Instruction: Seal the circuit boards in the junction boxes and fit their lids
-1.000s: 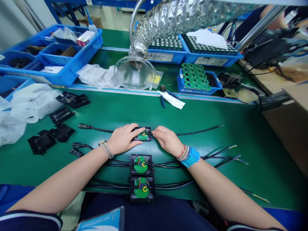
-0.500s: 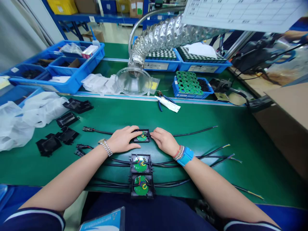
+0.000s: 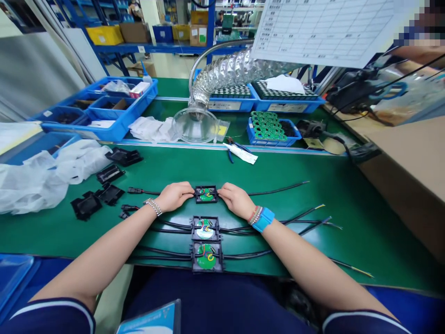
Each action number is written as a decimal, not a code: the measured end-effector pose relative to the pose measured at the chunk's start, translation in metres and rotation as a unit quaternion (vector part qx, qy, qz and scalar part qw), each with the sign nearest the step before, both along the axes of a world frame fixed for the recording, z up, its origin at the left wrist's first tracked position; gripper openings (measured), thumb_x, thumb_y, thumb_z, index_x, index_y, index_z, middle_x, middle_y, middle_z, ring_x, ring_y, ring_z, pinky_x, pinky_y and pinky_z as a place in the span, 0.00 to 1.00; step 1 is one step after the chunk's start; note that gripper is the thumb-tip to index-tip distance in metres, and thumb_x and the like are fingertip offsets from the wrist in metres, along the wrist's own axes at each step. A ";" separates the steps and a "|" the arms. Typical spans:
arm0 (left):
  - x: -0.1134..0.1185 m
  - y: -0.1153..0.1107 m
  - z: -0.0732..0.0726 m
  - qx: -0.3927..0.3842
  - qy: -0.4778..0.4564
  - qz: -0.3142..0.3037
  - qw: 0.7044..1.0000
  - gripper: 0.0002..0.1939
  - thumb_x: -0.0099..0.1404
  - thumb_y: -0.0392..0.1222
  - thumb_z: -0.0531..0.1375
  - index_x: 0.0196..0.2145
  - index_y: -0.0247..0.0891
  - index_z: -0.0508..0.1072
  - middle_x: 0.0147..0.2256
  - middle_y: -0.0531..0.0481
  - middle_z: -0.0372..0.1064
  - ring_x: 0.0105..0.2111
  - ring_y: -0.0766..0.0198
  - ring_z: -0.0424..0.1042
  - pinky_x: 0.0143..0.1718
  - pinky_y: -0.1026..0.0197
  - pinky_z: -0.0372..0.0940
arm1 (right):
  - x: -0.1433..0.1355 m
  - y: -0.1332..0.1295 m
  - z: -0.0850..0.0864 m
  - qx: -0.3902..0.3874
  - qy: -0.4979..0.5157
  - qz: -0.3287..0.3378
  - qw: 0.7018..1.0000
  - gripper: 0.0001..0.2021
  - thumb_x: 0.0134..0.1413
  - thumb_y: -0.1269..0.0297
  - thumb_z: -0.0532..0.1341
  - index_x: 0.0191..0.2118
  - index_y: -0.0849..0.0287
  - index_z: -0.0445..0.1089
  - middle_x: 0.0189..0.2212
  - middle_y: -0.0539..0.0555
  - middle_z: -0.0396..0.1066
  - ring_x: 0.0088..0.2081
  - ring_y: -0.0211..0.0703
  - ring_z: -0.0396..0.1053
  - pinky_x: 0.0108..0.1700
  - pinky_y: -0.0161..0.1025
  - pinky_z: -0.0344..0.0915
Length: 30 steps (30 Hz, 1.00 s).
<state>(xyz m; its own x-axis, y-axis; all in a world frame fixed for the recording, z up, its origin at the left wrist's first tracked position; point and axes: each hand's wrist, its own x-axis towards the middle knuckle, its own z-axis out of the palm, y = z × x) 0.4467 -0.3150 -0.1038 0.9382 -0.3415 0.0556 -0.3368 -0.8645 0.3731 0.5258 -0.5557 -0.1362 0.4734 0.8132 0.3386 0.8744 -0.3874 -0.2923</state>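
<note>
A small black plastic case [image 3: 206, 195] holding a round green circuit board lies between my hands, with a black cable leaving it on each side. My left hand [image 3: 175, 195] pinches the cable close to the case's left edge. At the right edge, my right hand [image 3: 236, 199] has its fingers closed on the cable on that side. Closer to my body sit two similar open cases, a middle one [image 3: 205, 228] and a near one [image 3: 207, 256], with cables running out both ways. Left of my left hand, a black connector [image 3: 135, 190] ends the held cable.
Several black covers [image 3: 110, 174] and white wrapping [image 3: 38, 181] lie to the left. Pliers [image 3: 230, 153] and a white tube [image 3: 244, 154] rest ahead. Behind stand a clear extraction hood [image 3: 195, 130] and a blue bin of circuit boards [image 3: 273, 127]. A cardboard box [image 3: 410, 139] borders the right.
My left hand has drawn back from over the case to the cable at its left edge. My right hand stays at the right edge. The camera view has tilted upward.
</note>
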 end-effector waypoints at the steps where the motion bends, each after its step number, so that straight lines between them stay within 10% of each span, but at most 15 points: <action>1: 0.000 0.001 -0.001 0.003 -0.003 -0.002 1.000 0.12 0.65 0.40 0.50 0.37 0.38 0.73 0.36 0.50 0.71 0.36 0.66 0.70 0.38 0.65 0.63 | 0.001 0.000 -0.001 0.000 0.000 0.001 1.000 0.12 0.60 0.69 0.50 0.37 0.62 0.70 0.31 0.56 0.65 0.33 0.40 0.63 0.36 0.34 0.60; 19: 0.002 0.002 0.016 0.063 -0.004 0.017 0.998 0.12 0.64 0.42 0.51 0.38 0.41 0.74 0.38 0.52 0.71 0.37 0.65 0.70 0.37 0.65 0.62 | 0.002 0.001 0.008 -0.013 -0.002 0.000 1.000 0.10 0.59 0.68 0.52 0.36 0.61 0.71 0.30 0.54 0.65 0.32 0.38 0.63 0.33 0.33 0.59; 25: -0.058 -0.011 0.068 0.052 -0.041 -0.020 0.998 0.14 0.67 0.44 0.48 0.42 0.40 0.71 0.38 0.49 0.69 0.37 0.65 0.69 0.38 0.65 0.62 | -0.049 -0.023 0.065 0.005 0.000 0.028 1.000 0.12 0.61 0.67 0.50 0.39 0.60 0.70 0.30 0.54 0.64 0.32 0.38 0.62 0.35 0.33 0.59; 30: -0.109 -0.026 0.062 0.061 -0.011 -0.031 0.998 0.15 0.68 0.46 0.47 0.43 0.41 0.70 0.36 0.48 0.70 0.36 0.65 0.69 0.37 0.65 0.64 | -0.093 -0.046 0.065 -0.023 0.022 0.051 0.998 0.12 0.62 0.65 0.49 0.42 0.58 0.69 0.33 0.56 0.66 0.34 0.40 0.63 0.35 0.35 0.62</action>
<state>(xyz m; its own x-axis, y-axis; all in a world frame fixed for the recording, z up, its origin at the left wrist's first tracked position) 0.3378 -0.3410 -0.0415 0.9138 -0.4051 0.0300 -0.3986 -0.8800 0.2584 0.4330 -0.6014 -0.0713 0.4007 0.8724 0.2801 0.8966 -0.3103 -0.3160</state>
